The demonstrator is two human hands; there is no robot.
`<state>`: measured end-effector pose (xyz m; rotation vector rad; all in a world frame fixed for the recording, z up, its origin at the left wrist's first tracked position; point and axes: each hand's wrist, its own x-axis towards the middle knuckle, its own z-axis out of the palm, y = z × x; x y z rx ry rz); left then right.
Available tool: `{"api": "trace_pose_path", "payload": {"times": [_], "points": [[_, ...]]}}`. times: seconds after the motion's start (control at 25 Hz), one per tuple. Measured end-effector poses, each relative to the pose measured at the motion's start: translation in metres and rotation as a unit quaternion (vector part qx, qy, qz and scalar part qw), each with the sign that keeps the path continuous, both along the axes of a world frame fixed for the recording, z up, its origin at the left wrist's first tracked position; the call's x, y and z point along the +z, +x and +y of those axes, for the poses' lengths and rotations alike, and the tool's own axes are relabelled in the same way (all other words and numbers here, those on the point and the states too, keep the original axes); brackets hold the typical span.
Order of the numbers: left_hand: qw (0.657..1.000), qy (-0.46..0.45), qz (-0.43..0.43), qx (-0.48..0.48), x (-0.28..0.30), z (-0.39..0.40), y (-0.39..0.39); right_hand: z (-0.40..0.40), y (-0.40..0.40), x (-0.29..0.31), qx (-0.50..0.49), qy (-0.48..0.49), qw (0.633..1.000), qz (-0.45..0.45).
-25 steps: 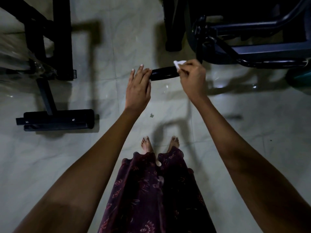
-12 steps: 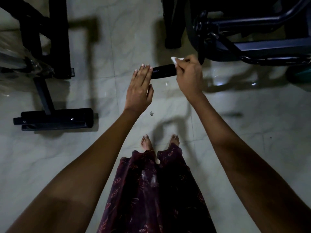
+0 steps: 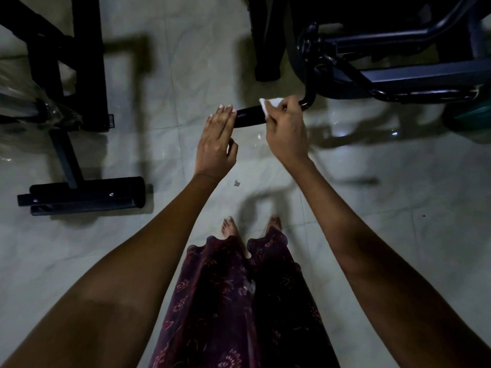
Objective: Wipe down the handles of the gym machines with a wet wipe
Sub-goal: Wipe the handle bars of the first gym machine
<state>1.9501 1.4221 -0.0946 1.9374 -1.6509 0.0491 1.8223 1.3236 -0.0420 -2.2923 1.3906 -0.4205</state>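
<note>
Holding the wet wipe [image 3: 271,104] bunched in its curled fingers, the right hand [image 3: 285,130] presses it on the black handle [image 3: 249,117] of the gym machine [image 3: 385,62], at the end near the metal bend. The left hand [image 3: 216,140] is flat, fingers straight and together, and its fingertips touch the free end of the handle; it does not grip anything.

Several things could go wrong from here, I think. Only a small white corner of the wipe shows outside the fingers, so the cloth may fold into a ball and clean just a thin line of the handle, while the underside is missed; whether the wipe reaches around the bar I cannot tell. The handle seems to hang from the machine arm, and the left hand only steadies it with straight fingers, so a strong stroke could make it swing or turn away from the wipe. The tiled floor [image 3: 398,235] is shiny and the person stands barefoot, so drops from the wipe might make a slippery place.
</note>
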Motion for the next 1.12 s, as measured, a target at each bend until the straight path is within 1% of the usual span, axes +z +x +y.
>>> {"api": "trace_pose_path", "payload": {"times": [0.04,0.12,0.16,0.2,0.28,0.32,0.4,0.48,0.56,0.6,0.64,0.72,0.8,0.88,0.96,1.04,1.12], "points": [[1.000,-0.003,0.003,-0.001,0.000,0.000,0.000,0.002,-0.006,0.000,0.012,-0.028,0.999,0.018],[1.000,-0.017,0.009,-0.006,0.000,-0.001,0.001,-0.006,-0.018,-0.001,-0.025,-0.071,0.996,0.052],[1.000,-0.025,0.013,-0.008,-0.001,-0.002,0.003,-0.012,-0.017,-0.002,-0.043,-0.070,0.995,0.061],[0.999,-0.033,0.019,-0.009,-0.002,-0.002,0.003,-0.016,-0.013,-0.003,-0.038,-0.049,0.996,0.066],[0.998,-0.047,0.035,-0.002,-0.002,-0.003,0.002,-0.009,0.001,-0.006,0.036,0.008,0.998,0.059],[0.998,-0.052,0.045,0.004,-0.002,-0.003,0.002,-0.001,0.004,-0.008,0.080,0.020,0.995,0.048],[0.996,-0.059,0.063,0.014,-0.001,-0.005,0.000,0.008,-0.007,-0.012,0.125,0.007,0.992,0.019],[0.995,-0.067,0.074,0.027,0.000,-0.007,-0.001,0.002,-0.018,-0.015,0.096,0.004,0.995,0.005],[0.992,-0.084,0.086,0.040,0.000,-0.011,0.000,-0.007,-0.011,-0.015,0.050,0.035,0.998,0.013],[0.991,-0.093,0.088,0.047,-0.001,-0.012,0.001,-0.007,-0.003,-0.014,0.045,0.047,0.998,0.013],[0.990,-0.102,0.085,0.053,-0.002,-0.014,0.002,-0.004,0.004,-0.012,0.058,0.046,0.997,0.012],[0.989,-0.117,0.072,0.058,-0.003,-0.016,0.003,0.005,0.001,-0.013,0.115,0.019,0.993,0.018],[0.989,-0.119,0.059,0.057,-0.003,-0.017,0.005,0.004,-0.019,-0.016,0.144,-0.029,0.988,0.055],[0.990,-0.119,0.048,0.059,-0.003,-0.017,0.005,-0.008,-0.031,-0.014,0.103,-0.053,0.989,0.094],[0.989,-0.120,0.046,0.068,-0.005,-0.016,0.004,-0.017,-0.024,-0.013,0.057,-0.040,0.991,0.114],[0.989,-0.116,0.049,0.081,-0.007,-0.015,0.001,-0.010,-0.012,-0.011,0.067,-0.035,0.991,0.111],[0.989,-0.108,0.052,0.087,-0.007,-0.015,0.001,0.003,-0.013,-0.013,0.113,-0.054,0.989,0.082]]}}
